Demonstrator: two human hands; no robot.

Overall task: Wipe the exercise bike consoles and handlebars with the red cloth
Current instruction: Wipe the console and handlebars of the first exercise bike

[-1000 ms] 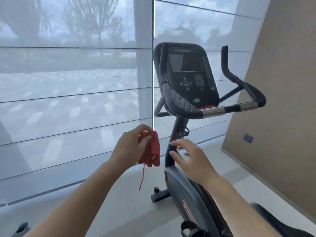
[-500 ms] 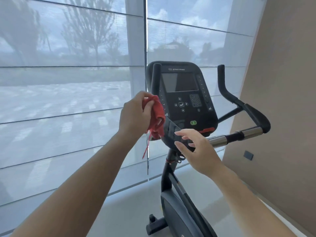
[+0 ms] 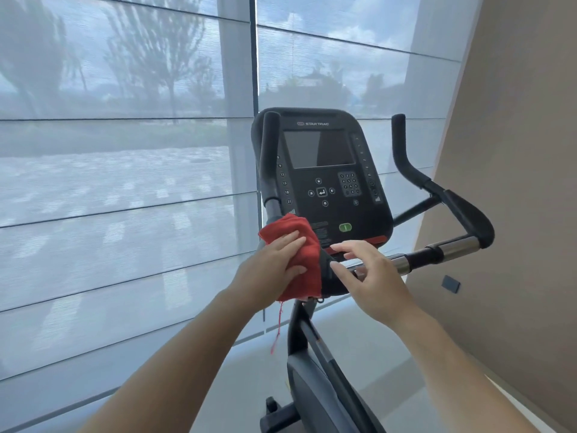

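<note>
Left hand (image 3: 271,264), grip flat, presses crumpled red cloth (image 3: 301,234) onto black padded handlebar (image 3: 328,276); right hand (image 3: 374,276) alongside, grip loose, empty.

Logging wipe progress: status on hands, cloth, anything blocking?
Left hand flat, pressing red cloth onto left handlebar. Right hand open, fingertips by console lower edge. Nothing blocking the cloth.

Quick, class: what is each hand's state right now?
Left hand: open, pressing the red cloth onto the handlebar.
Right hand: open, holding nothing.
</note>
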